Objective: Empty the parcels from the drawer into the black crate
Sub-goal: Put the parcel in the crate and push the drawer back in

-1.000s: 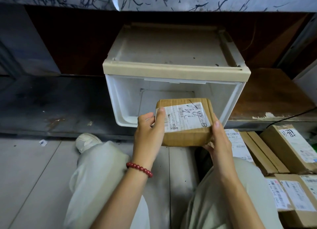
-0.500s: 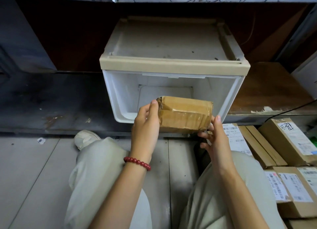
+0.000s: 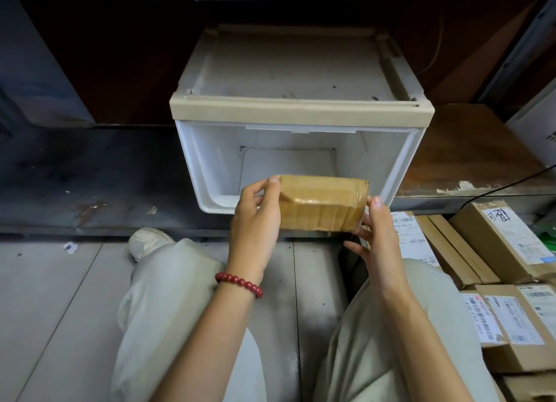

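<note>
Your fingers (image 3: 273, 182) grip a taped brown parcel (image 3: 323, 204) at both ends, in front of the open drawer (image 3: 210, 163).

Your left hand (image 3: 255, 221) curls round the parcel's left end, fingertips on its upper edge; your right hand (image 3: 380, 236) holds the right end, one fingertip at the top corner and the others spread beneath. The parcel sits level between them, its long side toward you. Beyond your fingertips the white drawer gapes under a beige frame (image 3: 301, 111). To the right of your right hand, labelled cardboard boxes (image 3: 508, 242) lie packed together. On your left wrist is a red bead bracelet (image 3: 239, 284); left of it, a pale shoe (image 3: 149, 242) rests on the grey floor (image 3: 54, 311).
</note>
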`<state>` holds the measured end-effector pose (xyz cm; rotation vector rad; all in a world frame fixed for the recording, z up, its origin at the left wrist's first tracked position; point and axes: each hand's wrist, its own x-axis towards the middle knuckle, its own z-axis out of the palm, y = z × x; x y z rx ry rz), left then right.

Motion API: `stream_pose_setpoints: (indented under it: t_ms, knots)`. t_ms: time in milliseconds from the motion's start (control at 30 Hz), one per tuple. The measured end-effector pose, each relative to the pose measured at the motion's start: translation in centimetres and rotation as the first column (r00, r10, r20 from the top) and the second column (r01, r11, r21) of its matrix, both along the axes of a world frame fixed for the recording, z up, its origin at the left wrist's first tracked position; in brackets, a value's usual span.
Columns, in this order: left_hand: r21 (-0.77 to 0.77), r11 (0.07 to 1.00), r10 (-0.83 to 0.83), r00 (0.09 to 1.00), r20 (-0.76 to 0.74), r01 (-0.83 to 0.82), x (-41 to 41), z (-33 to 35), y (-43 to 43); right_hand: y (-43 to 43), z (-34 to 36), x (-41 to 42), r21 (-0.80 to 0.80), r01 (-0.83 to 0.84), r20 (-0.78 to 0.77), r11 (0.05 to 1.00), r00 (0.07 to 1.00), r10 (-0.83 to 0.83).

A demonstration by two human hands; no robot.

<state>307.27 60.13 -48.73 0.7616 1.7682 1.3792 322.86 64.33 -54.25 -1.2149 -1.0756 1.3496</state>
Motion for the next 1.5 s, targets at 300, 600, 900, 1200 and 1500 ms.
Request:
stream_pose_setpoints:
  t_ms: [300,600,900,1200,1500]
  knots:
    - [0.043,0.999,0.037,0.993,-0.113,-0.032,0.2,-0.2,0.1,-0.2,-0.6,-0.1,-0.015,-0.016,-0.05,1.0,0.999,0.015]
    - [0.237,0.967,0.005,0.926,-0.378,0.092,1.7,-0.5,0.5,-0.2,0.5,0.0,0.147,0.05,-0.019,0.988,0.999,-0.047]
    - [0.221,0.871,-0.253,0.787,-0.563,0.439,7.8,0.3,1.7,-2.9,4.7,7.9,0.268,0.304,-0.022,0.914,0.951,-0.31]
    - [0.081,0.597,-0.598,0.51,-0.618,0.798,19.5,-0.6,1.4,-10.8,2.9,18.4,0.131,0.65,0.066,0.748,0.747,-0.661]
    - [-0.062,0.296,-0.748,0.191,-0.636,0.953,29.0,-3.6,-0.4,-17.1,0.2,25.5,-0.101,0.858,0.218,0.503,0.513,-0.83]
